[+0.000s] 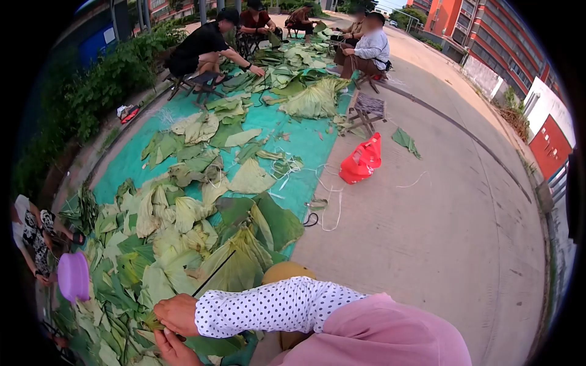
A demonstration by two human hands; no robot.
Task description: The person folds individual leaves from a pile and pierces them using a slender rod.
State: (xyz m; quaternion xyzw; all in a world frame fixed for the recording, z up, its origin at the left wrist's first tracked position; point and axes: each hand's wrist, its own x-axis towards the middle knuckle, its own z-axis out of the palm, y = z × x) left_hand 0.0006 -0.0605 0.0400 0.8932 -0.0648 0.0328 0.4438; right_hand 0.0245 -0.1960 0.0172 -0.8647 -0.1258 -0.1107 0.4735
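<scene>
Large green and yellowing leaves (pixel 174 259), which look like lotus leaves, lie heaped on a green ground sheet (pixel 305 174). At the lower left of the view, my right hand (pixel 177 314), below a white polka-dot sleeve, has its fingers closed at the gathered end of a leaf (pixel 148 320). My left hand (pixel 174 351) is just below it, thumb and fingers pinched at the same leaf end, partly cut off by the frame edge. A thin dark rod (pixel 213 273) slants up from behind my right wrist over the leaves.
A purple basin (pixel 74 276) stands at the left beside a seated person (pixel 36 238). Several people on low stools work around leaves farther off. A red bag (pixel 361 160) and a folding stool (pixel 367 110) stand right of the sheet. White string (pixel 326 189) trails across its edge.
</scene>
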